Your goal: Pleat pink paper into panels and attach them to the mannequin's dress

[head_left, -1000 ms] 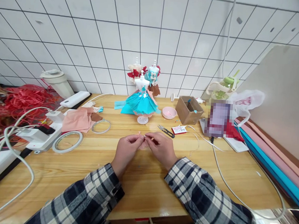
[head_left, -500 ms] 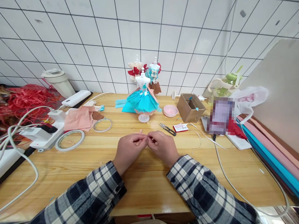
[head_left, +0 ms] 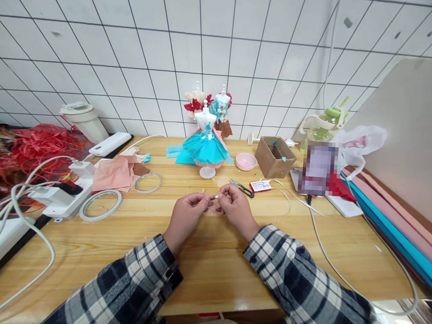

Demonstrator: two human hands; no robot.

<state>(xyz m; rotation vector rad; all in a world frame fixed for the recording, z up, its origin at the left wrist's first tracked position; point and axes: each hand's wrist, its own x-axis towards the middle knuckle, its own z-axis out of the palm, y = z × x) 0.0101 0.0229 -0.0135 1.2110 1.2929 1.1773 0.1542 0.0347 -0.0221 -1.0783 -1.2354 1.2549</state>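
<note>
My left hand (head_left: 189, 213) is closed in a pinch over the middle of the table, on something too small to make out. Beside it, my right hand (head_left: 236, 207) pinches too, with a tiny white piece (head_left: 217, 196) showing at its fingertips, between the hands. A thin pink scrap (head_left: 204, 193) lies just behind the left fingers. Behind the hands stands a small white dress form (head_left: 205, 121) in a turquoise pleated skirt (head_left: 205, 149). Black-handled snips (head_left: 244, 189) and a red and white packet (head_left: 260, 186) lie behind my right hand.
Tape rings (head_left: 101, 205), pink paper (head_left: 115, 172) and a power strip (head_left: 69, 196) with cables are at left. A pink bowl (head_left: 246, 161) and a cardboard box (head_left: 275, 157) stand behind right. Further right are a bottle (head_left: 322, 126) and paper rolls (head_left: 399, 234).
The fingertips of my two hands have drawn slightly apart, and the tiny white piece now shows between them. My right fingers have lifted a little.
</note>
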